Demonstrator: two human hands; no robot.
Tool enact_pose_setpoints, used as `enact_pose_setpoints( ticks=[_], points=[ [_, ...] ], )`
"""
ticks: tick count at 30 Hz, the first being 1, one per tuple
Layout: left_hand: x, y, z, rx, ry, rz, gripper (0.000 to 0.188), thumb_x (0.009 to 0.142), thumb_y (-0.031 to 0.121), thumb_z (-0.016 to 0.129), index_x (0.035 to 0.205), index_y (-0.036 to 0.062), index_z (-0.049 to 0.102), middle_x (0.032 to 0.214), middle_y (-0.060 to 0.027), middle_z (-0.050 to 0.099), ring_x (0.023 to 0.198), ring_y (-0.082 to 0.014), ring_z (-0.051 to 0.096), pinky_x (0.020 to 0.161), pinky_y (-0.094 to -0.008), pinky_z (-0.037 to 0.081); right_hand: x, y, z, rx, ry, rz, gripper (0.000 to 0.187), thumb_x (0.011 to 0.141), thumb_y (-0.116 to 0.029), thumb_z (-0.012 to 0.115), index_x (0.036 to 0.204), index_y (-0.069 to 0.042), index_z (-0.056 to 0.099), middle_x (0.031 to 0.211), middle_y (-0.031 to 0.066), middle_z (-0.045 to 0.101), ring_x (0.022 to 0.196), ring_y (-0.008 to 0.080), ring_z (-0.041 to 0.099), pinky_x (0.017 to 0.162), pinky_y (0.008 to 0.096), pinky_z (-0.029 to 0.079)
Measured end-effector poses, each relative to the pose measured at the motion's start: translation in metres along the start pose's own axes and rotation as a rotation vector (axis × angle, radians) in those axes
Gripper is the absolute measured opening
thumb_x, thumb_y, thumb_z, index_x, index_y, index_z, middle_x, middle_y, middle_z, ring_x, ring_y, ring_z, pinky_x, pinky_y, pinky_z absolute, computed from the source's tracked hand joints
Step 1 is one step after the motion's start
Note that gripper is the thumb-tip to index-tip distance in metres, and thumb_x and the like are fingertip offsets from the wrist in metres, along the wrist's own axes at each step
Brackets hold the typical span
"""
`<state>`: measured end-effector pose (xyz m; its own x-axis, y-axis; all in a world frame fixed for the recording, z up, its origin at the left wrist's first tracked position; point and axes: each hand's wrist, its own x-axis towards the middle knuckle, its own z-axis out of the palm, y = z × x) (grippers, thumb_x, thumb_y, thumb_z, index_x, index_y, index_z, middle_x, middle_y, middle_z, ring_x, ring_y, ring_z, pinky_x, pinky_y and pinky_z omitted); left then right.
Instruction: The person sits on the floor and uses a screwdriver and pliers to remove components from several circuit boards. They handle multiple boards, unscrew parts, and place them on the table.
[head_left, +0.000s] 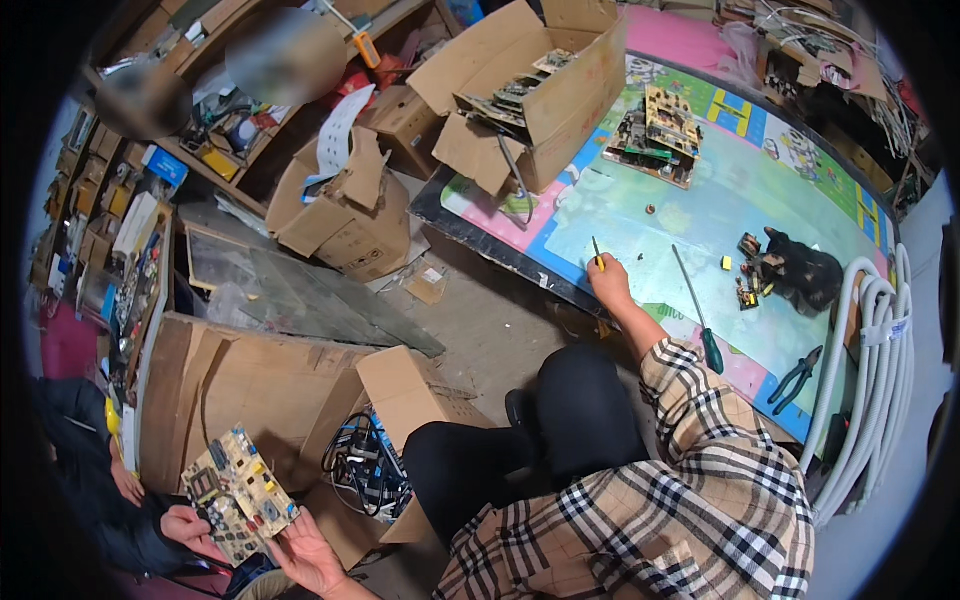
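Circuit board (243, 492) hangs in the air, off the table (620, 215) altogether, well out from its near left edge and just left of the carton (400, 385) of cables. From where I stand, it sits between two people: the person's left hand (308, 555) looks clamped on its near right corner, underside fingers hidden; a co-worker's hand (192, 528) has the near left side. Left hand is the nearer one by far; right hand well apart. Board lies left and slightly away from the left grip. Long axis seems to run slantwise, far end to near right, toward that grip; component face up, tilted.

Right hand (612, 283), over the table's near left edge, fingers together around a yellow-handled screwdriver (601, 264), shaft pointing to the far edge. Green-handled screwdriver (711, 350) and pliers (797, 380) lie by the near right edge, neither touched.
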<state>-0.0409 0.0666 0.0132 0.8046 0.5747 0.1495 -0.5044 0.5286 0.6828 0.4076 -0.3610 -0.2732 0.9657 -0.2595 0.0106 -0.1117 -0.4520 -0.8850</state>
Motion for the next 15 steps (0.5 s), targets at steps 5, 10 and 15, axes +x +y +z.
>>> enact_pose_setpoints(
  ticks=[5, 10, 15],
  points=[
    [0.023, 0.016, -0.017, 0.136, 0.061, 0.001, 0.047, 0.099, 0.014, 0.051, 0.140, -0.0029, 0.038, 0.141, -0.0187, 0.046, 0.124, -0.0336, 0.050, 0.108, -0.0472, 0.041, 0.028, -0.025, -0.016, -0.030, 0.038, -0.072, 0.025, 0.087, -0.026, 0.055, 0.088, -0.002, 0.061, 0.075, 0.0173, 0.066, 0.072, 0.0319, 0.065, 0.068, 0.0406, 0.050],
    [0.026, 0.008, 0.014, 0.382, 0.298, 0.131, 0.048, 0.097, 0.016, 0.054, 0.138, -0.0024, 0.041, 0.130, -0.0188, 0.055, 0.111, -0.0330, 0.058, 0.095, -0.0409, 0.050, 0.073, -0.064, -0.041, 0.065, 0.051, -0.092, 0.027, 0.084, -0.025, 0.057, 0.102, -0.005, 0.061, 0.090, 0.0251, 0.066, 0.087, 0.0436, 0.063, 0.079, 0.0482, 0.049],
    [0.016, 0.026, 0.000, 0.280, 0.249, -0.034, 0.043, 0.096, 0.014, 0.055, 0.134, -0.0047, 0.047, 0.128, -0.0179, 0.057, 0.107, -0.0258, 0.058, 0.073, -0.0260, 0.053, 0.153, -0.063, -0.089, -0.162, 0.205, 0.048, 0.055, 0.084, -0.020, 0.054, 0.137, -0.014, 0.042, 0.098, 0.0267, 0.066, 0.094, 0.0433, 0.063, 0.083, 0.0495, 0.049]
  ],
)
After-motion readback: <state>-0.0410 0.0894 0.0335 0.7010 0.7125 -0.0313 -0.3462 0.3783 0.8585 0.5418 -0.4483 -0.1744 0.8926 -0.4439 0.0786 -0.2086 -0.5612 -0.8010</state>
